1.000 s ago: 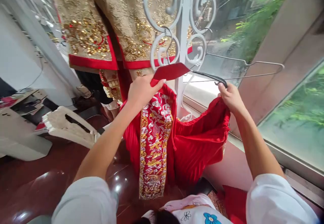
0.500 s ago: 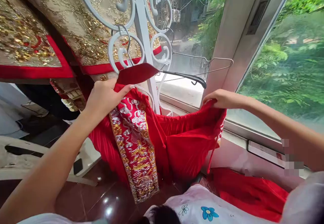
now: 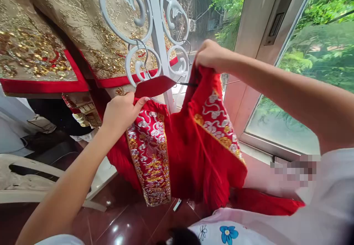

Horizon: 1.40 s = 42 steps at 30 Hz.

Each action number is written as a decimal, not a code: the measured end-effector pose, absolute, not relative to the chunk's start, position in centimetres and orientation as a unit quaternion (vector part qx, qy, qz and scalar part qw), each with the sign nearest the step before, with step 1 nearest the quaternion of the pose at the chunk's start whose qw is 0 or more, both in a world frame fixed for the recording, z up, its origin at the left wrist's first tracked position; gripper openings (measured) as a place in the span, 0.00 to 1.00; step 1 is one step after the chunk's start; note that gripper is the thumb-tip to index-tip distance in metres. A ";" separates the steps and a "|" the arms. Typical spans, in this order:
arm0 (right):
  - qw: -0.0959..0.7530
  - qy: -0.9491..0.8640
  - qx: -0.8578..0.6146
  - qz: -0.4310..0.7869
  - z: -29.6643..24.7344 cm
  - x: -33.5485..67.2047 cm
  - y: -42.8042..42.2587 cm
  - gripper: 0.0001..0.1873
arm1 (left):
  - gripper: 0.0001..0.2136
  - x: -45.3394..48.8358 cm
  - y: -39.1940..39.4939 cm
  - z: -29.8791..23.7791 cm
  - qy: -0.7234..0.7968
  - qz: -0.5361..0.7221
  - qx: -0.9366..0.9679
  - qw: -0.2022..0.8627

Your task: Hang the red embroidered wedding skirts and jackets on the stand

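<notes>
A red garment [image 3: 190,152] with silver and gold embroidered panels hangs between my hands. My left hand [image 3: 121,113] is closed on its left top edge, just below a red padded hanger [image 3: 155,86] hooked in the white scrollwork stand [image 3: 156,34]. My right hand [image 3: 208,55] is closed on the garment's right top edge, raised over the hanger's dark right arm, which the cloth partly hides.
A gold sequined robe with red trim [image 3: 55,49] hangs at the upper left. A window [image 3: 304,53] with greenery outside fills the right. A white carved chair [image 3: 41,178] stands at left on the dark glossy floor. More red cloth [image 3: 265,202] lies below the sill.
My right hand has lifted the garment's right edge up and leftward over the hanger's right arm. My left hand stays near the hanger's left end.
</notes>
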State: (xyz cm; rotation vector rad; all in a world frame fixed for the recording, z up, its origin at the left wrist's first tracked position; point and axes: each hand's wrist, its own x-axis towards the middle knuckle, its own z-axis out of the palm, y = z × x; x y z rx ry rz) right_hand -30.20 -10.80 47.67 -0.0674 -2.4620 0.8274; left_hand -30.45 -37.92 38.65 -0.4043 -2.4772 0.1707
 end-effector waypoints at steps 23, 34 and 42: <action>0.423 -0.806 0.205 0.360 32.9 -31.1 -13.8 0.22 | 0.22 -30.7 -28.1 41.5 -0.828 0.091 -0.373 0.409; 0.325 -0.804 0.010 0.498 29.3 -31.1 -7.8 0.17 | 0.20 -33.4 -27.0 41.4 -0.864 0.149 -0.344 0.337; 0.338 -0.859 -0.015 0.384 32.9 -27.7 -5.4 0.15 | 0.18 -33.1 -27.2 41.7 -0.861 0.133 -0.369 0.323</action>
